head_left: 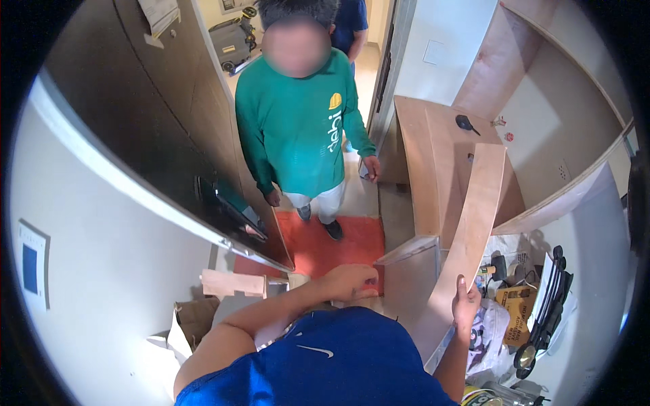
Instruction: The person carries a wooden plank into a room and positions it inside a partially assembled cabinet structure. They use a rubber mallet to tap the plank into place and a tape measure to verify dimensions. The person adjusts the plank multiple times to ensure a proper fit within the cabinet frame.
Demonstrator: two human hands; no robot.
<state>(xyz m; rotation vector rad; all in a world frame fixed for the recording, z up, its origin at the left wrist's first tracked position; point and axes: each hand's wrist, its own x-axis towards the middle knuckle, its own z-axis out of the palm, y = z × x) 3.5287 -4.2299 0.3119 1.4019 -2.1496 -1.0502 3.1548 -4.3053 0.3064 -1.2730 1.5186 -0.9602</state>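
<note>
My right hand (466, 304) grips a long, pale wooden strip (477, 199) near its lower end; the strip rises at a slant beside the wooden cabinet (423, 149). My left hand (352, 284) reaches forward over the red floor covering (308, 240) with its fingers curled; what they hold, if anything, I cannot make out. It is near the edge of a light panel (406, 277) standing below the strip.
A person in green (291, 128) stands ahead in the doorway, another in dark blue (352, 30) behind. An open dark door (128, 108) lines the left. Short boards (233, 284) lie lower left. Bags (491, 325), tools and cardboard crowd the lower right.
</note>
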